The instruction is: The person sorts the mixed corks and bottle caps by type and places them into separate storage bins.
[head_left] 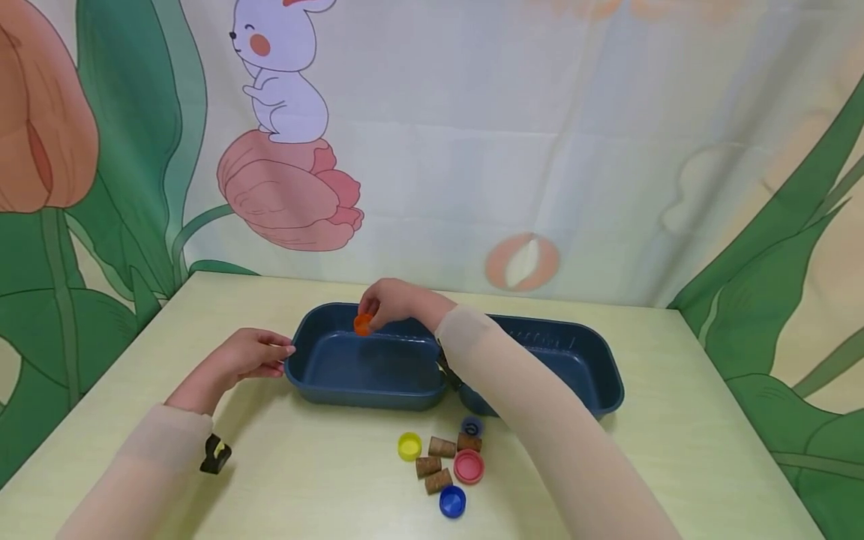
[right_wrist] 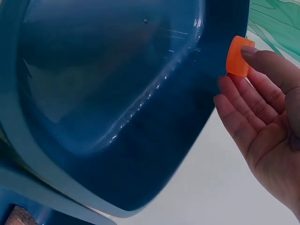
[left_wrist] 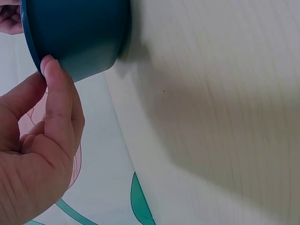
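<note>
**Orange cap held over the blue tray**

Nearest the person, a cluster of small things lies on the pale table point(head_left: 317, 487): a blue cap point(head_left: 452, 501) at the front, then three cork stoppers point(head_left: 437, 480), a red cap point(head_left: 469, 466), a yellow cap point(head_left: 409, 446) to the left, and a dark blue ring-shaped cap point(head_left: 472, 427) just in front of the trays. A small black clip point(head_left: 215, 454) sits by the left sleeve.

Beyond the cluster stand two dark blue trays side by side, touching at their inner ends: the left tray point(head_left: 337, 382) and the right tray point(head_left: 594, 375), which the right forearm partly hides.

The left hand point(head_left: 246, 354) rests on the table at the left tray's outer end. In the left wrist view its fingertip point(left_wrist: 48, 63) touches the tray's rim, while the other fingers are loosely curled and hold nothing; the grip is relaxed.

The right hand point(head_left: 391, 301) reaches across to the far rim of the left tray. Its grip is closed on an orange cap point(head_left: 363, 324), pinched between thumb and fingertips. The right wrist view shows the cap at the fingertips, just beside the tray's wall and above its hollow.

Farthest back hangs a backdrop point(head_left: 472, 150) printed with a rabbit, tulips and green leaves.
</note>
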`<state>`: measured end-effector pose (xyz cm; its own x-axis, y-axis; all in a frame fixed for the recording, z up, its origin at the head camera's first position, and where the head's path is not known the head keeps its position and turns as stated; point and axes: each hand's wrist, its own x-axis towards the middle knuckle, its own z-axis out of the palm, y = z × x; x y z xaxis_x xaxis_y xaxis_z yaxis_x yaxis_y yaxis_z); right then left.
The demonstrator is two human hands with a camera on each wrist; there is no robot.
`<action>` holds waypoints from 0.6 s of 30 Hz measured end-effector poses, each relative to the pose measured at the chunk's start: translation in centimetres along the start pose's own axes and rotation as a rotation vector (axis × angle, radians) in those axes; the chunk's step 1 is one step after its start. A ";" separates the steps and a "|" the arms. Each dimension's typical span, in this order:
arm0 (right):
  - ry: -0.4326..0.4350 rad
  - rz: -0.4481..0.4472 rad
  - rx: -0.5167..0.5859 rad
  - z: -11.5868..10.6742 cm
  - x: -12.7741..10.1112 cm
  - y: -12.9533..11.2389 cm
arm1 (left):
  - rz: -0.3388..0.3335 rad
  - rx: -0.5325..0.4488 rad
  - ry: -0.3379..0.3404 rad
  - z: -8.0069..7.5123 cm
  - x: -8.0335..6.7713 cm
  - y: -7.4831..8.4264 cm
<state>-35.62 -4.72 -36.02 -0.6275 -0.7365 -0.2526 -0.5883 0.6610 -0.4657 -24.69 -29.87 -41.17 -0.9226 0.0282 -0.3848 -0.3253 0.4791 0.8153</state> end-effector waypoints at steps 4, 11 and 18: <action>-0.007 0.004 -0.010 0.2 0.3 -0.1 | -0.007 0.001 0.000 0.0 -0.1 0.1; -0.007 0.022 -0.025 0.8 0.8 -0.2 | -0.001 0.003 -0.004 0.0 0.0 0.4; -0.022 0.032 -0.041 1.6 1.2 -0.3 | -0.007 0.003 -0.006 -0.1 0.0 0.2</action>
<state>-35.38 -6.03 -37.60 -0.6356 -0.7174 -0.2853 -0.5888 0.6894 -0.4221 -24.79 -29.86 -40.95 -0.9191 0.0306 -0.3928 -0.3308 0.4817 0.8115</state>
